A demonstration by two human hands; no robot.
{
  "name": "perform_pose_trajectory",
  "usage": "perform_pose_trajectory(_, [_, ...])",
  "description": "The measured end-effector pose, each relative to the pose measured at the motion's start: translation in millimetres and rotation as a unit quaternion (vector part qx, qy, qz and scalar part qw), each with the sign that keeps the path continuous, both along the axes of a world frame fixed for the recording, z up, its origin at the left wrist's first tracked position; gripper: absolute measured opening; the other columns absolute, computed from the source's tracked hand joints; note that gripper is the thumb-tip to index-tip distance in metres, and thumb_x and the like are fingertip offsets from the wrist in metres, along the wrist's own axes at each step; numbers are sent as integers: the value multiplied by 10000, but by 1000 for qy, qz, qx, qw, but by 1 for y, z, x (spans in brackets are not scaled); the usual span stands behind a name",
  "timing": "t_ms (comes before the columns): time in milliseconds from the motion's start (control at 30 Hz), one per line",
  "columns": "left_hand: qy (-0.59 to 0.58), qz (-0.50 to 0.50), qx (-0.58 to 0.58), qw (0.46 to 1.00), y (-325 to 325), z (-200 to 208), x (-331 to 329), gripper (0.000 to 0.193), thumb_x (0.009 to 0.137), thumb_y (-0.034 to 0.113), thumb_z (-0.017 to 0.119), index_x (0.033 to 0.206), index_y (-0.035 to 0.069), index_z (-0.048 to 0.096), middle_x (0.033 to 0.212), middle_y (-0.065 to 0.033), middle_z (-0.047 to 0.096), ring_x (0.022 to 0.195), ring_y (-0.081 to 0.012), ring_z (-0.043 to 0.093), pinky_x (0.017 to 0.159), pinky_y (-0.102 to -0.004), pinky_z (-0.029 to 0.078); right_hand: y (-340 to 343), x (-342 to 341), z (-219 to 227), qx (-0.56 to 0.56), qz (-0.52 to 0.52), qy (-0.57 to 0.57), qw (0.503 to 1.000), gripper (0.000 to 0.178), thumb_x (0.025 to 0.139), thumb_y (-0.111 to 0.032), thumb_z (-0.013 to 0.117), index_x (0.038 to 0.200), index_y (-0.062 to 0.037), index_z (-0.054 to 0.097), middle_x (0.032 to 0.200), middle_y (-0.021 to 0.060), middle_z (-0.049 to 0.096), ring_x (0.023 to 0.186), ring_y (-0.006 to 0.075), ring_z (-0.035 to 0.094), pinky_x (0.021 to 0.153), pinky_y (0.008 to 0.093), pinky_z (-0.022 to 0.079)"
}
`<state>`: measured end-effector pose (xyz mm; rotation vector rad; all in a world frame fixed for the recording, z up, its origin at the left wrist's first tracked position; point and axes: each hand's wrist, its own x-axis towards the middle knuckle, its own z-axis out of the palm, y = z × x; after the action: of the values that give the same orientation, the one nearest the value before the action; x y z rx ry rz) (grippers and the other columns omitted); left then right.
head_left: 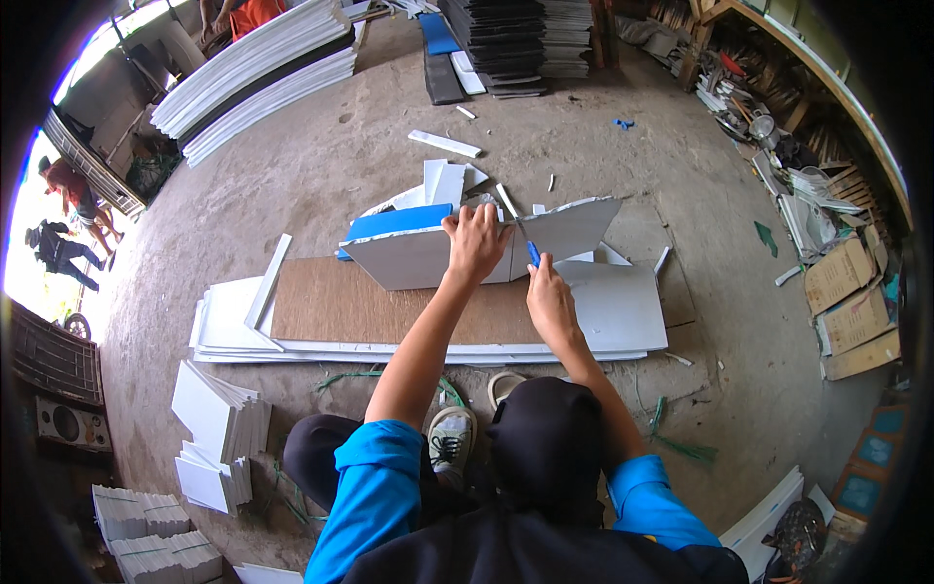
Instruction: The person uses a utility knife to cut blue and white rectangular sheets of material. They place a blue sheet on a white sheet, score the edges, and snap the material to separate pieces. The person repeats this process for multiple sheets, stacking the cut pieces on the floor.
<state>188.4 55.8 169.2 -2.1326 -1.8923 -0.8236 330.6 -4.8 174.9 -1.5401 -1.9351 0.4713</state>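
Observation:
A pale grey-white foam sheet [409, 261] stands on its long edge, its upper edge ragged, with a vertical line running down its middle. My left hand [475, 243] is closed over that upper edge, fingers on the far side. In my right hand [552, 300] is a blue-handled knife [533, 254], its narrow blade pointing up and away against the sheet just right of the line. Behind the sheet lean a blue piece [399, 223] and several white offcuts [446, 180]. Beneath it lies a brown wooden board [341, 302] on white sheets [613, 307].
Stacked notched white pieces [219, 414] sit at the near left, with bundled pieces [146, 516] beyond. Tall dark sheets [496, 44] and a curved white stack [263, 73] stand at the back. Cardboard [851, 292] lines the right. Green twine [681, 446] lies on the floor.

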Motion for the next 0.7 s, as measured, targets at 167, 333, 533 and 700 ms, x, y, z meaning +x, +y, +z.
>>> perform_pose_trajectory(167, [1, 2, 11, 1000, 2, -1, 0, 306, 772, 338, 585, 900, 83, 474, 862, -37, 545, 862, -248, 482, 712, -485, 280, 2, 1, -3, 14, 12, -8, 1000, 193, 919, -165, 359, 959, 23, 376, 764, 265, 569, 703, 418, 573, 547, 476, 455])
perform_pose_trajectory(333, [1, 4, 14, 1000, 3, -1, 0, 310, 768, 344, 589, 898, 85, 477, 862, -36, 545, 869, -242, 480, 703, -476, 278, 1, -1, -1, 12, 14, -15, 1000, 205, 921, -173, 355, 969, 25, 374, 775, 264, 573, 712, 414, 578, 554, 471, 465])
perform_pose_trajectory(533, [28, 2, 19, 999, 3, -4, -1, 272, 791, 335, 562, 909, 95, 513, 884, -21, 545, 886, -238, 476, 714, -485, 283, 1, -3, -2, 2, 2, -47, 999, 213, 916, -166, 355, 978, 37, 375, 759, 265, 576, 686, 397, 592, 540, 454, 479])
perform_pose_trajectory(700, [47, -6, 4, 999, 2, -5, -2, 226, 798, 319, 556, 905, 119, 549, 887, -13, 540, 913, -228, 458, 727, -482, 292, 6, -9, -8, -5, -10, -88, 996, 234, 910, -154, 353, 1032, 46, 355, 735, 250, 586, 660, 379, 607, 522, 440, 495])
